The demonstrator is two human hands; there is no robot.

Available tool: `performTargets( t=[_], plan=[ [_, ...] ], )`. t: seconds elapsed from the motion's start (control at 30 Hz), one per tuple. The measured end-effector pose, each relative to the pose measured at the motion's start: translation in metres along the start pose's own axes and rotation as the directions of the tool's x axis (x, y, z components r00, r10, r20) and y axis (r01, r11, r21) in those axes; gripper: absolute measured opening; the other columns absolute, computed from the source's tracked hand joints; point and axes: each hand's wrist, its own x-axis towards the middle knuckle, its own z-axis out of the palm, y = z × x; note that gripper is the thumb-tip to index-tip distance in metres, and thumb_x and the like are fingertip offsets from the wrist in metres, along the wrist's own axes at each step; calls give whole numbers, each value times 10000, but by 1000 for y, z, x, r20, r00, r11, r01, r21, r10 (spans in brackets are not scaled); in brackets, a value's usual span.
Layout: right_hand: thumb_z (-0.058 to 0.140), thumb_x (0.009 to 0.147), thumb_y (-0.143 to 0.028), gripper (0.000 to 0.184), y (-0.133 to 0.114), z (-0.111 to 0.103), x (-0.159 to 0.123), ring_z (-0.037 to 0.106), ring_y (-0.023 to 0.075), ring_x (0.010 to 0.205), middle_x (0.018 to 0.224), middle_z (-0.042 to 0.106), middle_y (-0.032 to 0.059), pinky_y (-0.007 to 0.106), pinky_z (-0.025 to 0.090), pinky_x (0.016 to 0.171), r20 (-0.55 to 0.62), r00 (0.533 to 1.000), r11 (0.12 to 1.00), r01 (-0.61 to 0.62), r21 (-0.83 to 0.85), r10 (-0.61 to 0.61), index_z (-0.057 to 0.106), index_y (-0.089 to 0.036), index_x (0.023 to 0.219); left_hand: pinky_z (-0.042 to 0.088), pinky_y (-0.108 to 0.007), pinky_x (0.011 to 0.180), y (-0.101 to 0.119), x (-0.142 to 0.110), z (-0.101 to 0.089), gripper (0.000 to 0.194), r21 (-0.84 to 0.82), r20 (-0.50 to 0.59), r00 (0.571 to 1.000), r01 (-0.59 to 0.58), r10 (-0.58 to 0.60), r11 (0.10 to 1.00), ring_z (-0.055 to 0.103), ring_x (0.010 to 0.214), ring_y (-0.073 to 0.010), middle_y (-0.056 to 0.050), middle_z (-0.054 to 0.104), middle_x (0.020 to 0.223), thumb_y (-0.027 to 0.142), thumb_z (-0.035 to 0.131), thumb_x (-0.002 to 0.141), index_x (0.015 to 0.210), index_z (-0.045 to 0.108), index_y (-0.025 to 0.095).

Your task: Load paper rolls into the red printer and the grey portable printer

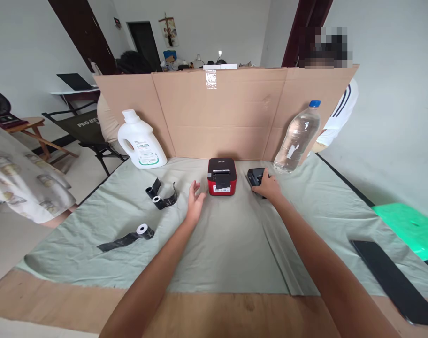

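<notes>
My right hand (268, 185) is closed around the near right side of a small black device (255, 176) with a dark face, which rests on the green cloth; its exact kind I cannot make out. Left of it stands a red and black label or receipt printer (222, 176), a dark strip hanging from its front slot. Just beside the printer's left side, my left hand (195, 201) hovers with fingers apart and nothing in them. Farther left lie several partly unwound rolls of black paper, one of them a nearer roll (146, 231) with its strip stretched leftward.
A cardboard screen (217, 117) closes off the back. Before it stand a white detergent jug (143, 143) and a clear water bottle (298, 138) with a blue cap. A black tablet-like slab (393, 279) lies at right, near a green box (409, 227). Other people are around the table.
</notes>
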Motion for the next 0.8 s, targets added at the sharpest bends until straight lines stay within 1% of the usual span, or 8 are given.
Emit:
performTargets(
  t=[0.1,0.2,0.27,0.37,0.47,0.53,0.7,0.8],
  plan=[
    [743,772,-451,1106,4,-2,-16,537,400,1261,1382,483,256,437,447,981,16,1000,1000,-17,21,16,124,-127,1630,491,-358,985,3,-37,-16,383,141,-7,998,-61,63,988,612,1174,-228,-92,640,1218,253,562,855,1235,573,209],
    [723,774,-453,1068,4,-3,-56,545,383,1209,1302,508,212,423,449,952,-81,997,999,17,42,-14,150,-145,1621,499,-324,899,15,-72,-19,187,310,179,975,-183,132,933,648,977,-189,-40,683,995,267,523,901,1028,646,204],
    [710,772,-469,1059,5,-4,-95,547,376,1179,1252,513,185,426,460,935,-132,990,996,53,75,-43,158,-157,1620,498,-322,901,26,-93,-12,195,377,343,928,-282,150,882,653,960,-186,-28,701,963,263,520,920,1039,667,217],
    [702,765,-486,1072,8,-6,-161,563,354,1123,1169,518,147,430,484,922,-169,981,979,123,161,-95,151,-158,1623,485,-348,960,40,-115,3,305,429,526,837,-413,150,803,649,1064,-208,-42,723,1094,241,553,920,1210,648,241],
    [705,757,-490,1100,11,-3,-217,574,348,1091,1147,516,127,441,516,882,-166,978,961,165,223,-129,117,-185,1635,463,-388,984,46,-125,13,332,473,596,795,-462,114,751,655,1056,-228,-54,722,1109,280,569,945,1271,619,232],
    [695,770,-473,1084,13,2,-243,577,341,1064,1136,518,113,455,528,868,-184,970,950,203,237,-162,102,-216,1639,451,-404,982,46,-126,13,302,486,623,776,-482,98,729,659,1030,-235,-47,722,1064,310,575,957,1244,624,230],
    [670,799,-445,1026,12,20,-265,554,342,1059,1134,508,124,479,538,865,-338,919,929,289,232,-202,123,-211,1635,458,-374,951,37,-122,8,233,447,649,748,-522,138,726,662,983,-212,-21,725,1021,329,621,947,1162,648,244],
    [665,806,-455,1021,11,28,-264,551,345,1052,1140,509,139,500,530,884,-351,914,932,290,217,-203,128,-188,1632,456,-361,947,35,-123,9,201,433,661,733,-547,161,716,670,918,-191,-6,737,992,335,640,947,1127,667,250]
  ],
)
